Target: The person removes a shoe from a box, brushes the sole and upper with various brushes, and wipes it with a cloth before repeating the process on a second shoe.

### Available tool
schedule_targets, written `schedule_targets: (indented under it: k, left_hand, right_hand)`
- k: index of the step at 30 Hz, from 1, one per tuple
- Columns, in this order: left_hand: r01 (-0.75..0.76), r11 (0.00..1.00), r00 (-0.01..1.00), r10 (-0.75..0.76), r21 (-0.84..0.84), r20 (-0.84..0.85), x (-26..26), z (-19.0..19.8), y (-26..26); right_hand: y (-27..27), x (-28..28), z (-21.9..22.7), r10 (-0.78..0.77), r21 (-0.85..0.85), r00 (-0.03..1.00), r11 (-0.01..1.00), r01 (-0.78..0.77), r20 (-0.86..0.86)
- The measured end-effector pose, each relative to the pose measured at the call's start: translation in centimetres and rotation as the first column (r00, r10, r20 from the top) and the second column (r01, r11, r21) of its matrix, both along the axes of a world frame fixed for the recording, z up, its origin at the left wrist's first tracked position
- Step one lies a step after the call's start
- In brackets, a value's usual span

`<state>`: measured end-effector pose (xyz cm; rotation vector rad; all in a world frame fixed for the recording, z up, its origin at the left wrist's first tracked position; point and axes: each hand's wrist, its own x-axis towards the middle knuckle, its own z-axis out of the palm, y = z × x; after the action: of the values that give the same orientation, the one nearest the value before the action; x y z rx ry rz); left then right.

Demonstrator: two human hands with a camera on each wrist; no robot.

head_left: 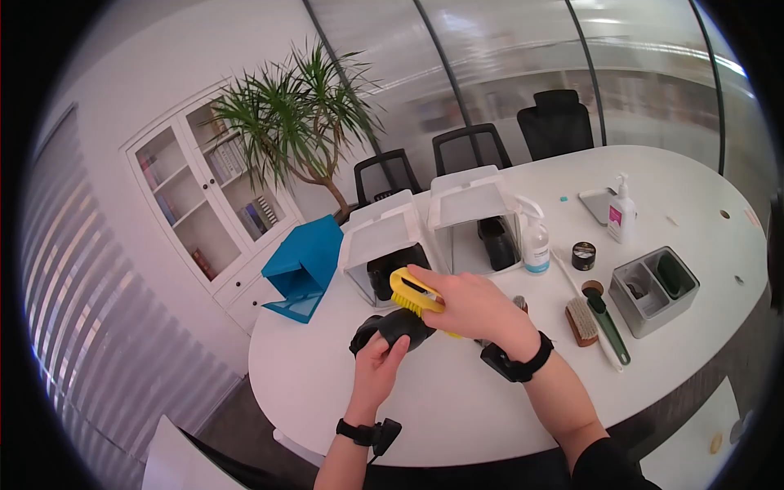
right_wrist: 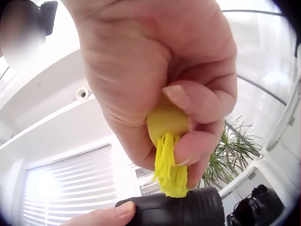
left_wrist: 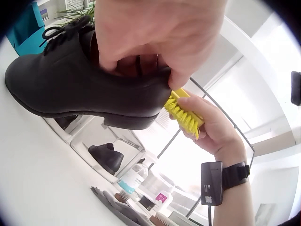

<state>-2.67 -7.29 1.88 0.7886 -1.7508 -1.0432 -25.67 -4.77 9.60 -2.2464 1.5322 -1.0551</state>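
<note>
My left hand (head_left: 376,371) grips a black lace-up leather shoe (left_wrist: 70,87) by its heel end, fingers tucked into the opening and thumb on the outside. In the left wrist view the toe points left and the sole faces down. A yellow scrub brush (head_left: 406,287) is held in my right hand (head_left: 482,309), its fingers curled round the handle. Yellow bristles (right_wrist: 170,169) point down right at the back of the shoe in the right wrist view. My palm hides part of the brush handle there.
Behind the hands stand two white-framed shoe boxes (head_left: 469,192) with dark shoes (head_left: 498,243) inside. A blue folded bin (head_left: 304,265) is left of them. To the right are a spray bottle (head_left: 535,243), a black tin (head_left: 583,256), a wooden brush (head_left: 581,322), a green-handled brush (head_left: 608,322), a grey caddy (head_left: 653,320) and a pump bottle (head_left: 621,216).
</note>
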Motion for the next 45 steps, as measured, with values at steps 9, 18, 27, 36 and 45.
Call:
schedule_targets:
  k: [9, 18, 27, 36, 45]
  left_hand:
    - [-0.124, 0.992, 0.961, 0.119, -0.004, -0.251, -1.2, 1.6, -1.8]
    - [-0.193, 0.959, 0.841, 0.271, 0.210, -0.468, -0.8, 5.9, -1.4]
    - [-0.055, 0.897, 0.629, 0.372, 0.438, -0.683, 2.5, 7.5, -2.9]
    - [-0.059, 0.858, 0.640, 0.425, 0.510, -0.640, 5.8, 0.8, -5.8]
    - [-0.194, 0.807, 0.669, 0.525, 0.558, -0.527, 4.9, -4.8, -6.4]
  right_hand:
    - [0.6, 1.1, 1.0, -0.118, -0.209, 0.993, 0.971, 0.117, 0.005]
    - [3.2, 2.9, 2.3, -0.102, -0.359, 0.994, 0.929, 0.087, -0.025]
    - [3.6, 4.4, 1.1, -0.089, -0.268, 0.967, 0.963, 0.023, -0.239]
    - [3.9, 2.7, 2.0, -0.032, -0.128, 0.956, 0.992, -0.006, -0.293]
    - [-4.2, 6.7, -3.8, -0.006, -0.133, 0.983, 0.991, -0.019, -0.185]
